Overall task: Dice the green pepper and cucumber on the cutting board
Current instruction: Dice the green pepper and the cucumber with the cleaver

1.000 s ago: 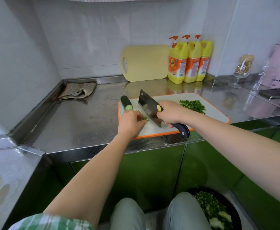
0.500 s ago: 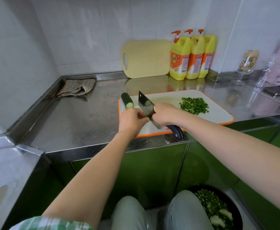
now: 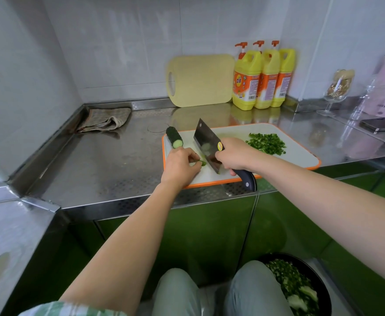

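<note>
The right hand [image 3: 233, 155] is closed around the dark handle of one cleaver [image 3: 207, 144], its blade tilted with the edge down on the cutting board [image 3: 301, 156]. The left hand [image 3: 180, 166] is curled, fingertips pinning a small piece of cucumber [image 3: 201, 162] against the board right beside the blade; a pale slice or two seems stuck to the steel. So the cucumber looks only partly done: one uncut stub [image 3: 174, 137] lies at the board's far-left corner, well apart from the knife. Further right sits one heap of diced green pepper [image 3: 266, 143], which I'd judge finished. On the bench [image 3: 109, 160] behind: one spare yellow board [image 3: 200, 79] leaning on the wall, three yellow soap bottles [image 3: 263, 76], one crumpled cloth [image 3: 104, 120]. Down by the knees, one dark bowl [image 3: 298, 286] of chopped greens.
</note>
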